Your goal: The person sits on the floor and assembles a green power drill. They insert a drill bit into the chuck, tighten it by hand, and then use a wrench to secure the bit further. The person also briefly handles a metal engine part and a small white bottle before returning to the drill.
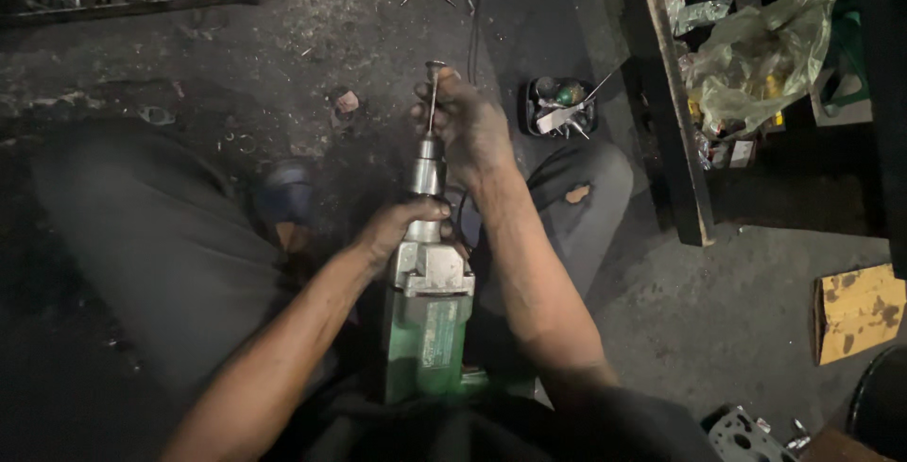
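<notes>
While we look down between the knees, we see a green power drill (pixel 427 334) standing nose-up in the lap, its grey metal head and silver chuck (pixel 425 171) rising between the two hands. Our left hand (pixel 402 224) is wrapped around the neck just below the chuck, fingers closed on it. Our right hand (pixel 470 127) sits higher, closed around a thin metal rod (pixel 433 95) with a flat round head that stands upright out of the chuck; whether the rod is seated inside we cannot quite tell in this dim light. Beyond the right hand, a small black tray of oddments (pixel 559 107) lies on the dark floor (pixel 378 27). Further out to the right stands a shelf with a crumpled plastic bag (pixel 761 60), and nearer us a yellow cardboard piece (pixel 858 311).
</notes>
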